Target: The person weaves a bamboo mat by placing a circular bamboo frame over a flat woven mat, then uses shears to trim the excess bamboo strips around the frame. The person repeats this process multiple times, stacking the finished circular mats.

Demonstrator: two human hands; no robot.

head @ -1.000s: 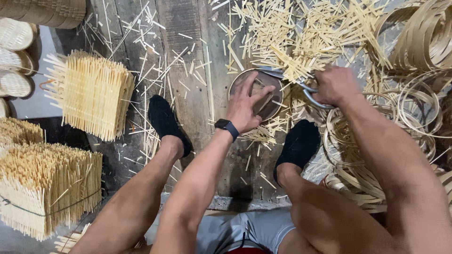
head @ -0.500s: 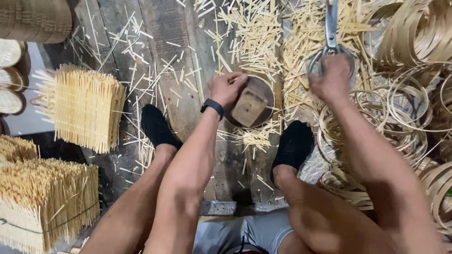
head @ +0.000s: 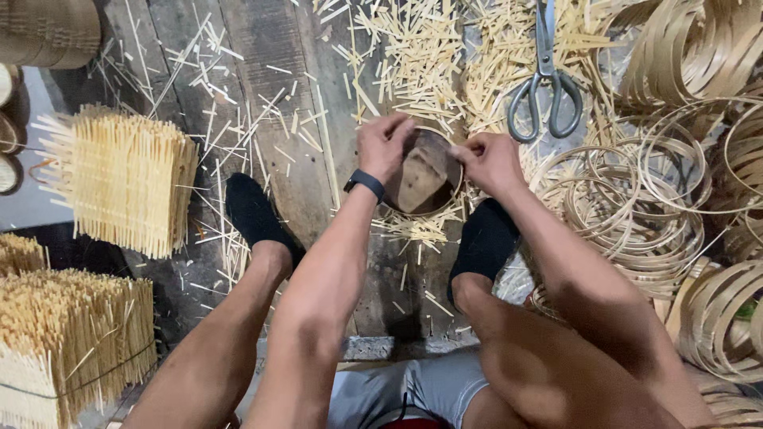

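A thin bamboo ring sits on the dark plank floor between the person's two black-socked feet, with a flat brown block showing inside it. The left hand pinches the ring's upper left rim, fingers curled down over the edge; a black band wraps that wrist. The right hand grips the opposite rim, fingertips closed on it. Pale bamboo offcuts litter the floor just beyond the hands. A pair of grey-handled scissors lies among those offcuts, apart from the right hand. Coiled bamboo strips pile up to the right, reaching the right foot. Off to the left stand bundles of short bamboo sticks, well away from the hands.
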